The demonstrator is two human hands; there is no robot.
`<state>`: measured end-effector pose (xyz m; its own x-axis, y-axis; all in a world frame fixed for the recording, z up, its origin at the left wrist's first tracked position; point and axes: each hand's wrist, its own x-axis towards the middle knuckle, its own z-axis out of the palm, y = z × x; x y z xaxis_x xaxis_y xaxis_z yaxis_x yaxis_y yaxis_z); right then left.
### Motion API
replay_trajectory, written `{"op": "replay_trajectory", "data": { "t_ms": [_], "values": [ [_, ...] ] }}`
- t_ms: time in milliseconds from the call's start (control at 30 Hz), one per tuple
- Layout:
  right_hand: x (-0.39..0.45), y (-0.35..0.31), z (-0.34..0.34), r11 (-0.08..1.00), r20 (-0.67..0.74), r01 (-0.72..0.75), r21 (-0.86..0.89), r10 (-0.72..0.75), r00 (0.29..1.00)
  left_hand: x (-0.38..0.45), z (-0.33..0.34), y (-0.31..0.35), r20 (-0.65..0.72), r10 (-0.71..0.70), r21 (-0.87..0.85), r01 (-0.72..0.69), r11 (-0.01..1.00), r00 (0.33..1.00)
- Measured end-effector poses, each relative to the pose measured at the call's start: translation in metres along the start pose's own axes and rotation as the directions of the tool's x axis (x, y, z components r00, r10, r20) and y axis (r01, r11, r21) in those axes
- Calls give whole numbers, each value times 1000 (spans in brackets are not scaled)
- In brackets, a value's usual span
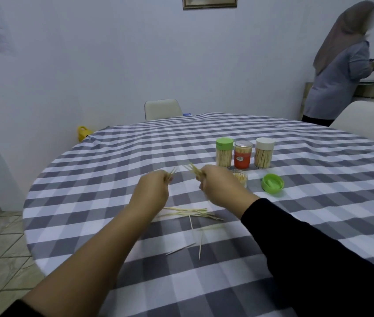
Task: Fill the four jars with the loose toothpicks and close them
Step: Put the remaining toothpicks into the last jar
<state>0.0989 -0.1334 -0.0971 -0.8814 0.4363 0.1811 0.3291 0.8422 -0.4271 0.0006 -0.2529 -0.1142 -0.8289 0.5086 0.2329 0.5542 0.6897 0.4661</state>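
My left hand (153, 191) grips a few toothpicks, raised over the checked table (113, 156). My right hand (220, 186) holds a small bunch of toothpicks (193, 171) just left of an open jar (241, 177) that is partly filled. A loose green lid (272, 185) lies right of that jar. Behind stand three closed, filled jars: a green-lidded jar (224, 152), an orange-labelled jar (242, 154) and a white-lidded jar (264, 152). Loose toothpicks (190, 212) lie scattered on the cloth under my wrists and nearer to me.
A white chair (162, 109) stands at the table's far side and another chair (364, 120) at the right. A person (339, 65) stands by a counter at the back right. A yellow object (82, 132) sits on the floor at the left.
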Motion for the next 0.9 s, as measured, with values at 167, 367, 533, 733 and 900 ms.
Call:
{"op": "replay_trajectory", "data": {
  "t_ms": [167, 367, 533, 733, 900],
  "values": [
    [3, 13, -38, 870, -124, -13, 493, 85, 989, 10, 5, 30, -61, -16, -528, -18, 849, 998],
    [0, 46, -52, 713, -326, 98, 694, 189, 926, 15, 29, 81, -166, -139, -885, -86, 457, 976],
    [3, 71, -29, 696, -391, 109, 710, 260, 883, 14, 48, 110, -108, -129, -958, -68, 279, 986],
    [5, 85, -7, 693, -378, 113, 712, 243, 893, 10, 72, 109, -80, -53, -921, -53, 385, 995],
    [9, 89, 1, 733, -309, 15, 680, 268, 913, 10, 82, 105, 17, -5, -892, 18, 452, 1000]
  ]
}}
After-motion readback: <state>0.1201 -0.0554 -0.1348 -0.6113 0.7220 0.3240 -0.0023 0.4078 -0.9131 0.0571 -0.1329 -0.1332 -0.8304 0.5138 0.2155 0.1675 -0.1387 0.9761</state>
